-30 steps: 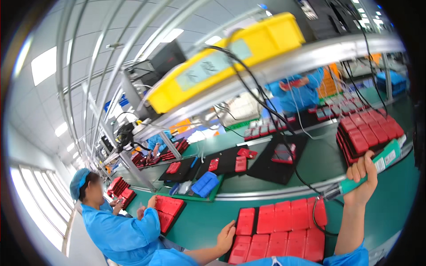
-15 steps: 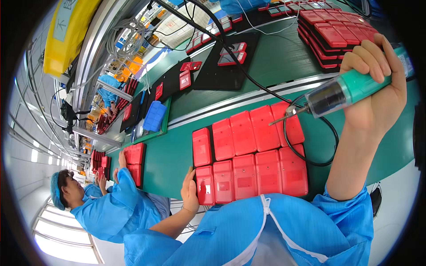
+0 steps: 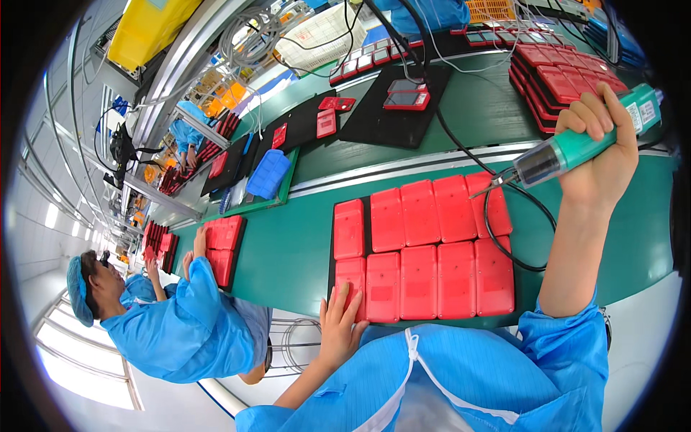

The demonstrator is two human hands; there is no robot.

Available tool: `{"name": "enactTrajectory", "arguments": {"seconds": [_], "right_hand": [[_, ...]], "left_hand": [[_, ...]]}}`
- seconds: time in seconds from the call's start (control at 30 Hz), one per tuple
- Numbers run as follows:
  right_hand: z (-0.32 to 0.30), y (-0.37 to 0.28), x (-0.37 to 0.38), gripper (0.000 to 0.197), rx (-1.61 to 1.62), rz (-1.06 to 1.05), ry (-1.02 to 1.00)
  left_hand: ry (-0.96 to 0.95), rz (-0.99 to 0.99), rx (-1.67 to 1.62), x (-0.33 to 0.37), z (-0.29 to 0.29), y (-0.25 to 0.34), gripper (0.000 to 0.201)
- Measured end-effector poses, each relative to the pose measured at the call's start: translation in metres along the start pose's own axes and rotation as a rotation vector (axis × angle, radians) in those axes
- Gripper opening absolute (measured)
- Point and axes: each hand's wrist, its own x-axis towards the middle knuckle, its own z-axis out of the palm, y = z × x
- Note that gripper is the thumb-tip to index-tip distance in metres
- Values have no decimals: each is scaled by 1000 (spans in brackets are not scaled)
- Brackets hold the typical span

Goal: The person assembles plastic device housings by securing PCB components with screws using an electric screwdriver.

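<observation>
A yellow bin (image 3: pixel 150 32) shows at upper left — a coiled grey cable (image 3: pixel 234 45) rightward.

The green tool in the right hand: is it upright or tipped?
Tipped: the green tool slants in the right hand, its metal tip lower and farther left than its body.

And I'm counting ten red cases on one black tray (image 3: pixel 367 225), five (image 3: pixel 418 283) near, five (image 3: pixel 420 212) far, plus one green screwdriver (image 3: pixel 576 150), two hands, left (image 3: pixel 340 324) and right (image 3: pixel 603 162), and one yellow bin (image 3: pixel 147 32)!
</observation>
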Motion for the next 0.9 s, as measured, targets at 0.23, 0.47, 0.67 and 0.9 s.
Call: {"name": "enactTrajectory", "arguments": {"seconds": [0.23,0.47,0.67,0.9], "right_hand": [[-10,1,7,5,-24,33,-88],[-44,-11,24,7,-56,-20,-29],[-48,11,25,14,-123,-93,102],[-70,5,30,15,-201,-146,128]], "left_hand": [[-24,-71,-83,16,-14,4,56],[509,-223,-201,80,-39,-85,46],[584,-217,139,167,-75,-227,49],[206,-360,487,234,-85,-255,28]]}}
